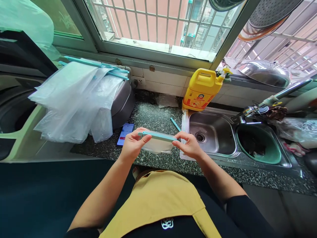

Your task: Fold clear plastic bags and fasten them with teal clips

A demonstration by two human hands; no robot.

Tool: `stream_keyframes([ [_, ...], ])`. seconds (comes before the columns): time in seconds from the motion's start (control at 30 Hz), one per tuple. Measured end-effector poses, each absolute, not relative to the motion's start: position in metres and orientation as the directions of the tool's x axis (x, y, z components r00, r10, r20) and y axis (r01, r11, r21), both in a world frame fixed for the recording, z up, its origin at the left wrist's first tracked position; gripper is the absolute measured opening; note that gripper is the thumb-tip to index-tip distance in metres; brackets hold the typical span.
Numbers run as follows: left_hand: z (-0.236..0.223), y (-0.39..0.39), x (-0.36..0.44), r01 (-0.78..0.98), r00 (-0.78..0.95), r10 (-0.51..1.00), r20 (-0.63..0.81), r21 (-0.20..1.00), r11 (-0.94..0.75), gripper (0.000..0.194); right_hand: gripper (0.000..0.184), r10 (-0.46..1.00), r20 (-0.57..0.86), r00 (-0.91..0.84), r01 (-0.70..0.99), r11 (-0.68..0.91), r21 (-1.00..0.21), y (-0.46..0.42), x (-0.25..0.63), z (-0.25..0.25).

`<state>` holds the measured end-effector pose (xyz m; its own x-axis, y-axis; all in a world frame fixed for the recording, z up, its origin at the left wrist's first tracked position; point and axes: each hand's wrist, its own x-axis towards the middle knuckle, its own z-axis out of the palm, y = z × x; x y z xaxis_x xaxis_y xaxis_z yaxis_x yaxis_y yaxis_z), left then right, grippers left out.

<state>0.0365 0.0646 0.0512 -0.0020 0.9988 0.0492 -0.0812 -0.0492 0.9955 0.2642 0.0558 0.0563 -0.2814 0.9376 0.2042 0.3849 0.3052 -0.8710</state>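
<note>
Both my hands hold a long light-blue sealing clip (158, 136) level above the dark speckled counter (148, 115). My left hand (132, 144) pinches its left end and my right hand (189, 144) pinches its right end. A small clear plastic bag (156, 146) hangs from the clip between the hands. Another light-blue clip stick (175, 124) lies loose on the counter just beyond. A phone (125, 133) with a lit screen lies flat to the left of my left hand.
Several clear plastic bags (76, 99) clipped with blue sticks drape over a grey cooker (123, 102) at left. A yellow detergent jug (203, 89) stands by the steel sink (210, 132). A green basin (260, 145) sits in the right sink bowl, under a tap (272, 99).
</note>
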Motion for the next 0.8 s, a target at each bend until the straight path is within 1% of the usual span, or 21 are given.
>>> stream_keyframes([
  [0.13,0.047,0.065,0.039,-0.171,-0.014,0.999,-0.038,0.985,0.035,0.034,0.016,0.958,0.161,-0.239,0.389,0.246,-0.888,0.056,0.271,0.053],
  [0.27,0.046,0.065,0.044,-0.162,0.001,0.999,-0.053,0.985,0.053,0.034,0.012,0.943,0.148,-0.297,0.409,0.265,-0.873,0.061,0.271,0.059],
  [0.33,0.046,0.066,0.045,-0.157,0.007,0.999,-0.047,0.987,0.048,0.034,0.012,0.939,0.163,-0.302,0.384,0.276,-0.881,0.064,0.269,0.062],
  [0.47,0.044,0.066,0.046,-0.161,-0.009,0.999,-0.035,0.986,0.033,0.033,0.022,0.937,0.230,-0.265,0.341,0.314,-0.886,0.068,0.268,0.062],
  [0.6,0.045,0.064,0.049,-0.149,-0.012,1.000,-0.018,0.989,0.016,0.031,0.016,0.917,0.220,-0.331,0.416,0.351,-0.839,0.072,0.266,0.063],
  [0.7,0.050,0.063,0.056,-0.085,0.023,1.000,0.006,0.996,-0.004,0.030,0.021,0.890,0.194,-0.414,0.507,0.402,-0.762,0.076,0.257,0.071],
  [0.8,0.054,0.065,0.059,-0.059,0.079,0.997,-0.017,0.998,0.022,0.034,0.012,0.857,0.150,-0.493,0.554,0.442,-0.705,0.081,0.247,0.080],
])
